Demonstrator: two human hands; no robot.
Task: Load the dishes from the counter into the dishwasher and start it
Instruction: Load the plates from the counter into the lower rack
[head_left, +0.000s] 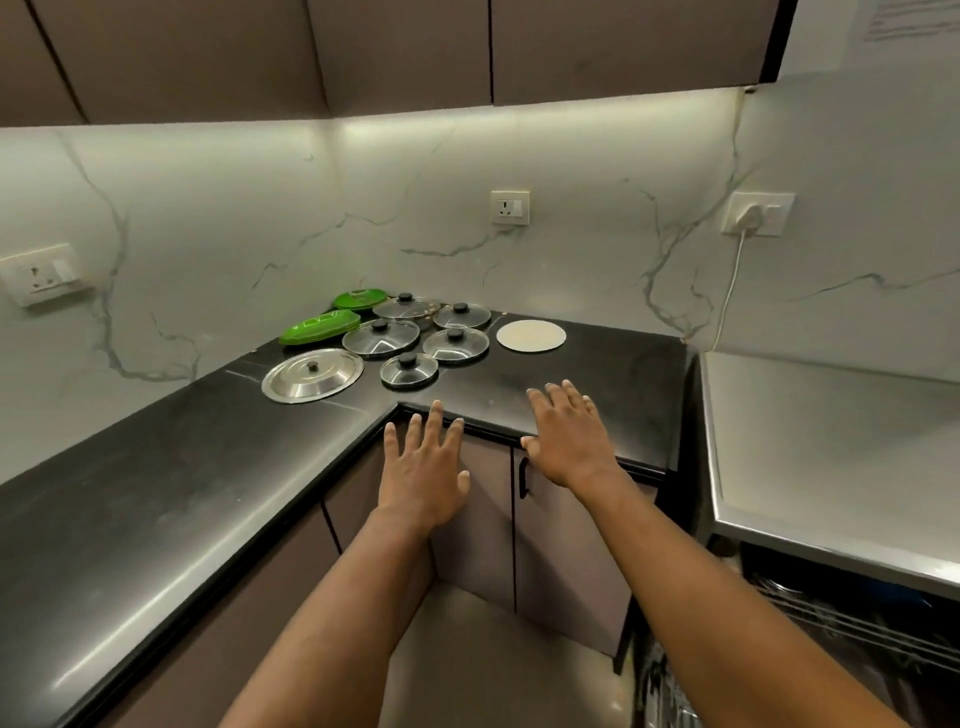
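Steel comes first at the left: a wide steel lid (312, 375) lies flat on the black counter (156, 493), knob up. I judge it light, stiff and a little slippery at the rim, so the small knob in its middle is the better place to take it. Just behind it, two low stacks of green plates (319, 328) stand near the wall. They look like plastic, light and not fragile, and a stack can be lifted by its edges.

Next to them lie five glass lids (381, 338), close together, each with a black knob on top. These are the fragile ones, probably heavier than they look, and should go one by one, pinched at the knob.

The left hand (423, 467) hangs before the counter corner, fingers straight and spread, holding nothing. A white round plate (531, 335) lies alone, a little apart from the lids. It is very flat, so a fingertip must get under its edge. The right hand (569, 434) is over the counter edge, fingers also stretched and empty. Whether it touches the surface, I cannot tell.

At the far right, under a steel worktop (831, 452), the dishwasher (810, 582) seems open and its wire rack (852, 623) shows. Something dark lies in it, too blurred to name.
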